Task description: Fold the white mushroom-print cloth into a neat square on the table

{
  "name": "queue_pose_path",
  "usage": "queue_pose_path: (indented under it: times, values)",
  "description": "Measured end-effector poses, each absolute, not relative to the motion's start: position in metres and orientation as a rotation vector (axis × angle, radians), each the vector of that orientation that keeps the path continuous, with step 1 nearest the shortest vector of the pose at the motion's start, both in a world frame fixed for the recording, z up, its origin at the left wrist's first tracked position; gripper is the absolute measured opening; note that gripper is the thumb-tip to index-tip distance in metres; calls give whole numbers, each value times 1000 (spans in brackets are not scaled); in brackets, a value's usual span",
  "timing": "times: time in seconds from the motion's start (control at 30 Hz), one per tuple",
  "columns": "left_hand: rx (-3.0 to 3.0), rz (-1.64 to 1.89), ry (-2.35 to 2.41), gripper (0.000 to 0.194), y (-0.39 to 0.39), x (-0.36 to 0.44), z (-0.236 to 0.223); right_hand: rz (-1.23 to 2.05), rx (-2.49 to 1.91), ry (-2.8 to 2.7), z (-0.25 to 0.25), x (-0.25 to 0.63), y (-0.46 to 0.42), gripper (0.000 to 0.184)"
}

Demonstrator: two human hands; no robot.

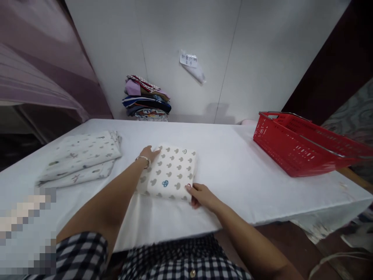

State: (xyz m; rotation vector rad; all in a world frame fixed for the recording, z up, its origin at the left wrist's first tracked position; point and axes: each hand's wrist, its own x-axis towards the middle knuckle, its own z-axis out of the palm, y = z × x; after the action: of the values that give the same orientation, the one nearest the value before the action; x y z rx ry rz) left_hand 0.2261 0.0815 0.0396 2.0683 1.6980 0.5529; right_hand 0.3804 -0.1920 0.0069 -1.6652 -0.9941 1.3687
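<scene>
A folded white cloth (171,169) printed with grey mushroom shapes and one blue one lies in front of me on the white-covered table. At its near right corner, my right hand (201,195) grips the edge, thumb on top and fingers curled at the side. My left hand (148,153), with a bracelet at the wrist, rests against the far left corner; its thumb and fingers are apart and touch the cloth's edge. Farther left lies another folded white cloth (84,157) with a sparse print, untouched by either hand.
A red plastic basket (291,149) with metal handles stands at the table's right end. Against the back wall is a stack of folded fabrics (147,99). A paper label (188,60) is fixed to the wall. The table's near edge (262,223) runs just before my body.
</scene>
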Motion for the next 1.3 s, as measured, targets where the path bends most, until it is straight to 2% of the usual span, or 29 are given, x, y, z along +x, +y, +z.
queue_pose_path:
  times: [0.23, 0.4, 0.57, 0.77, 1.07, 1.3]
  values:
    - [2625, 273, 1342, 60, 4, 224, 40, 1483, -1500, -921, 2, 390, -200, 49]
    - [2802, 90, 1056, 60, -52, 213, 21, 1320, -1496, -917, -6, 375, -218, 60]
    - [2819, 57, 1029, 60, -53, 209, 10, 1117, -1543, -1159, -15, 361, -237, 43]
    - [2722, -8, 1083, 62, -54, 217, 28, 1384, -1446, -1099, -4, 357, -240, 64]
    - [2838, 52, 922, 64, -84, 231, 19, 1382, -1557, -1198, -8, 354, -243, 56]
    - [2676, 26, 1034, 57, -83, 238, 27, 1276, -1578, -1345, -8, 354, -244, 27]
